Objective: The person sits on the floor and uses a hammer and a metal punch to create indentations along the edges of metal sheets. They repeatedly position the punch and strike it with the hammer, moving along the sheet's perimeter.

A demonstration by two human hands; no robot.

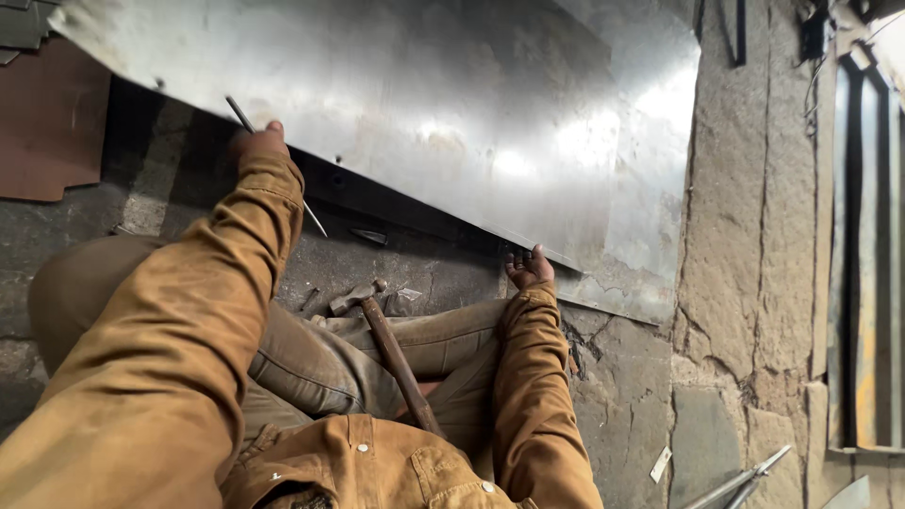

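One metal sheet (452,113), one hammer (382,335), one thin rod (273,165), two hands (256,141).

Only one view is given, taken from a camera worn on the head and aimed steeply downward and forward over the person's own brown-sleeved arms and folded legs. The scene is seen from close range: the left hand (256,141) and right hand (528,268) are met at arm's length, at the near edge of a large metal sheet (452,104) by which the upper frame is filled. The stone floor (641,405) is taken in below and to the right, so no overlap with another view can be described.
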